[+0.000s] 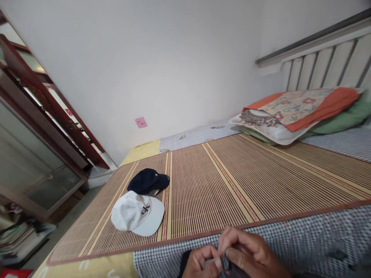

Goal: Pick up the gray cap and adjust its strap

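Both of my hands are at the bottom edge of the view, over the checkered sheet (319, 235). My left hand (199, 263) and my right hand (249, 251) pinch a small dark object (225, 264) between them; most of it is hidden by my fingers and cut off by the frame. On the striped bamboo mat (232, 181) to the left lie a white cap (136, 214) with a black logo and, just behind it, a dark navy cap (148, 180). The caps touch or overlap slightly.
Stacked pillows (298, 110) lie at the bed's head by a slatted headboard (324, 58). A white wall (159, 69) with a pink note (140, 122) runs along the far side. A glass-door cabinet (34, 154) and piled papers (17, 235) stand left on the floor.
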Action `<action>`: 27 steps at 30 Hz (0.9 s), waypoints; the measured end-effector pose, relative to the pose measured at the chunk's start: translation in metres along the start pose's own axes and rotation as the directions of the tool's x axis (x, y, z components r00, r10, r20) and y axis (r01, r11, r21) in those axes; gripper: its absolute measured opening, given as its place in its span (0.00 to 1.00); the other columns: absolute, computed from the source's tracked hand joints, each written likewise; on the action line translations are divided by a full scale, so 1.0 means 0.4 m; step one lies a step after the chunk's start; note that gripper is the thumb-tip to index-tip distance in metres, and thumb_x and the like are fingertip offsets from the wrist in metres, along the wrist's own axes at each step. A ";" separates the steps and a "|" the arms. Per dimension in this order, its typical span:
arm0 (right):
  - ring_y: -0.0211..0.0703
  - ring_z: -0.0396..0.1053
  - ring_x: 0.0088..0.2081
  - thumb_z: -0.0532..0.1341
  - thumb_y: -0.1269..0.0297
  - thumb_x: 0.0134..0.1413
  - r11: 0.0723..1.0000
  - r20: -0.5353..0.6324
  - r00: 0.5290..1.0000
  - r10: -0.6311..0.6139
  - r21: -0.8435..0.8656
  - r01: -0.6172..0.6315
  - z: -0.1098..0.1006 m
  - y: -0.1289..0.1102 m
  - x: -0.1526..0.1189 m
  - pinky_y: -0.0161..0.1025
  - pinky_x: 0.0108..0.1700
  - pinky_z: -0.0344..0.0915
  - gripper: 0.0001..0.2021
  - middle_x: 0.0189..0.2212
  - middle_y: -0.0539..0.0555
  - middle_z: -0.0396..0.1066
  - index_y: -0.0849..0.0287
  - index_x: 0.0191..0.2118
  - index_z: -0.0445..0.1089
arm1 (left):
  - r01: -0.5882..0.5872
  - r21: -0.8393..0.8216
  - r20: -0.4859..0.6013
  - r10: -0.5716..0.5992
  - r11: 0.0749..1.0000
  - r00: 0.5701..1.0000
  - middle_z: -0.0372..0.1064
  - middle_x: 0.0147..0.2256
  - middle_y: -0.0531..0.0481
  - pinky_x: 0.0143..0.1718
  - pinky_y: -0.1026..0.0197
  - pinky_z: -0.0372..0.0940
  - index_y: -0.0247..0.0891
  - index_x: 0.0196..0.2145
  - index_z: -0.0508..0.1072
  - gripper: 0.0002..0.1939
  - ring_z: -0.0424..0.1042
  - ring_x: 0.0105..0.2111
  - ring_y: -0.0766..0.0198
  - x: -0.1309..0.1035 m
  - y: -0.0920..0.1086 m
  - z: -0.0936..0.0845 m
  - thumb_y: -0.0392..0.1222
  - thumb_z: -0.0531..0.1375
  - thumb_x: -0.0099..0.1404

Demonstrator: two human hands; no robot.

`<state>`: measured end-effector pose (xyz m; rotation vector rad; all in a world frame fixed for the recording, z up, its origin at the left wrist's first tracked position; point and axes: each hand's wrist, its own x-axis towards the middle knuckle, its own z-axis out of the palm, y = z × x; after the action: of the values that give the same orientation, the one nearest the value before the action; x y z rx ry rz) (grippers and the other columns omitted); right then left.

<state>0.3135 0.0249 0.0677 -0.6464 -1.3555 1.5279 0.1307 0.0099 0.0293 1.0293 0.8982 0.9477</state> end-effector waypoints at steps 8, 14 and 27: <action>0.33 0.58 0.21 0.65 0.41 0.61 0.995 -0.150 0.987 0.050 0.088 -0.037 -0.041 -0.007 0.018 0.34 0.26 0.58 0.21 0.24 0.48 0.70 0.57 0.34 0.71 | 0.023 -0.001 -0.005 -0.023 1.000 1.000 0.66 0.22 0.52 0.29 0.64 0.51 0.36 0.23 0.70 0.31 0.53 0.21 0.72 0.014 0.002 0.010 0.69 0.72 0.50; 0.41 0.69 0.31 0.64 0.42 0.62 0.992 -0.100 0.988 0.118 0.066 -0.111 -0.048 -0.017 0.007 0.39 0.36 0.66 0.20 0.31 0.51 0.73 0.56 0.43 0.75 | 0.042 0.050 -0.053 -0.039 0.998 0.998 0.64 0.24 0.52 0.30 0.63 0.46 0.35 0.25 0.72 0.33 0.52 0.24 0.70 0.009 0.017 0.000 0.71 0.73 0.46; 0.40 0.66 0.30 0.65 0.46 0.60 0.976 -0.056 0.994 0.092 -0.195 -0.101 -0.017 -0.050 -0.016 0.37 0.35 0.64 0.17 0.27 0.48 0.67 0.56 0.33 0.72 | -0.013 -0.073 -0.037 0.010 0.997 0.999 0.64 0.25 0.56 0.31 0.65 0.51 0.36 0.30 0.74 0.28 0.53 0.24 0.72 -0.002 0.022 0.013 0.60 0.78 0.45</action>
<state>0.3279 0.0207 0.0839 -0.8774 -1.4704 1.4557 0.1335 0.0098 0.0393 0.9582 0.8823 1.0044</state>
